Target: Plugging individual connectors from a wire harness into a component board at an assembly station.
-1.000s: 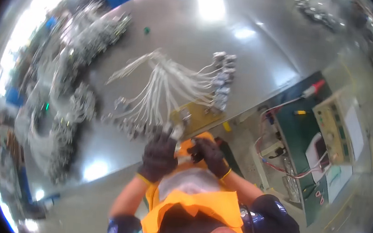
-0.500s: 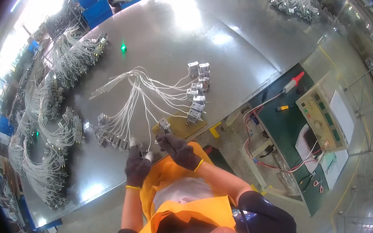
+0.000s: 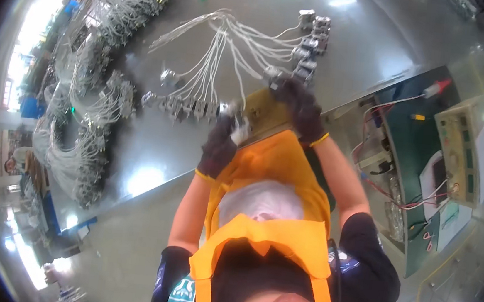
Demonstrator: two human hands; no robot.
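Grey and glossy, the wide metal surface (image 3: 358,51) in front of you carries a white wire harness (image 3: 222,54) fanned out across its middle, so that each lead lies apart from the others and can be followed by eye from the bundle to its end. One row of small grey connectors (image 3: 182,106) lies along the near edge of the surface, just ahead of your gloves, within easy reach; a second cluster of connector blocks (image 3: 311,43) sits toward the far right edge. Your left hand (image 3: 221,143), in a dark glove, is closed around a small pale connector (image 3: 239,128) at the near edge, gripping it firmly enough to keep it from turning. Your right hand (image 3: 298,107), also gloved, is curled over a wire end by a yellowish board (image 3: 264,115) at that same edge; how tightly it grips I cannot tell. The two hands are near each other but not touching. Heaps of finished harnesses (image 3: 89,117) line the left edge, out of the way. Off the right edge, a beige test box (image 3: 457,150) sits with red leads on a green bench (image 3: 402,144).
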